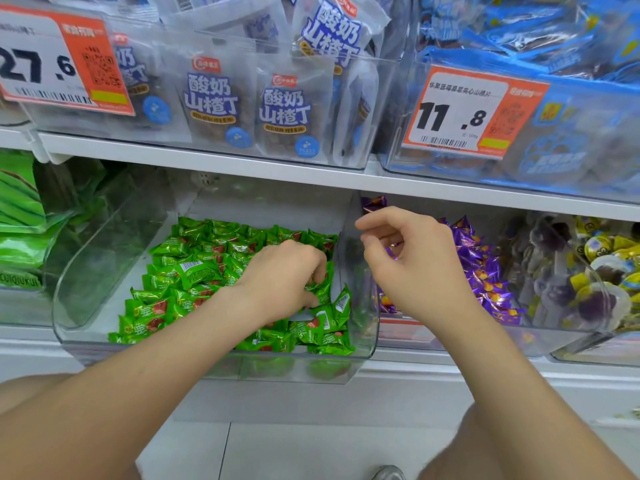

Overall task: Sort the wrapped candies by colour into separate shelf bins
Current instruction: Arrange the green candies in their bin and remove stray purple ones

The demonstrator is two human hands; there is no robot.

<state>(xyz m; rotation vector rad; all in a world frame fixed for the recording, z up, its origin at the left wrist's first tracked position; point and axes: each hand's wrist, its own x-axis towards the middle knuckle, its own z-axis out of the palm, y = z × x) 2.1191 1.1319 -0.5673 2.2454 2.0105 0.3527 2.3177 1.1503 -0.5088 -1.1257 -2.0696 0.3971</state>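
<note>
A clear bin point(86, 271) in the middle of the lower shelf holds several green wrapped candies point(180, 271). My left hand point(284, 275) reaches into its right side, its fingers curled round a green candy in the pile. To the right, a second clear bin point(568, 327) holds purple wrapped candies point(485, 271). My right hand point(412, 261) hovers over the left end of that bin, fingers loosely curled, thumb and forefinger apart. One purple candy point(374, 202) sits just above the forefinger, at the back of the bin, not pinched.
Yellow and dark sweets point(602, 268) fill a bin at far right, green packets point(20, 216) one at far left. The white shelf edge point(242, 161) above carries bins of bagged snacks and price tags point(464, 112). My knees and the tiled floor point(311, 452) are below.
</note>
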